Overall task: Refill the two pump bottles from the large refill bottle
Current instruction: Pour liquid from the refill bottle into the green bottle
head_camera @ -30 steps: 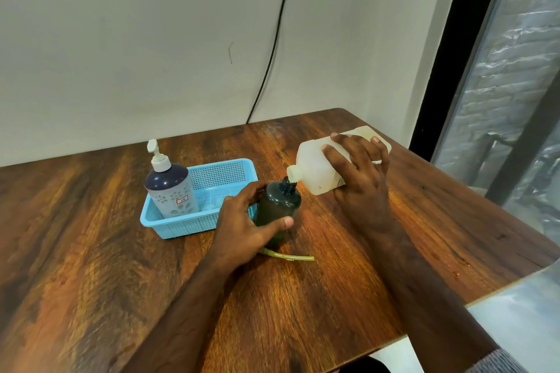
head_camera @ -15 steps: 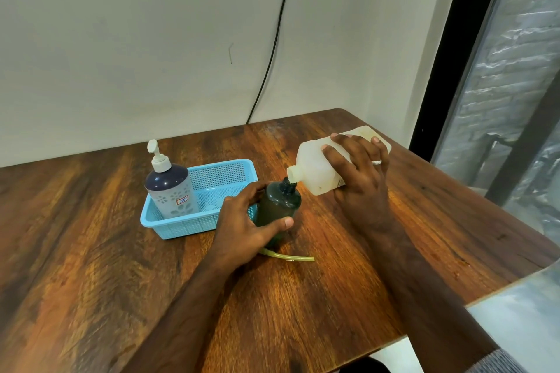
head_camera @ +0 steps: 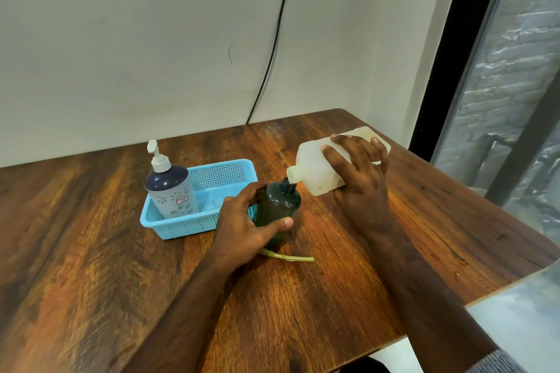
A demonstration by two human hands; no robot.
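Here, right hand [head_camera: 360, 182] fingers grip tilted refill bottle [head_camera: 315, 169] over left-held dark bottle [head_camera: 277, 206].

Plain room: wooden table [head_camera: 333, 297] by bare wall [head_camera: 151, 39] and window [head_camera: 515, 100].

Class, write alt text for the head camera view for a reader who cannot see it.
The right hand tips a white refill bottle so its spout meets the open neck of a dark green bottle, gripped by the left hand on a wooden table. A capped pump bottle stands in a blue basket.
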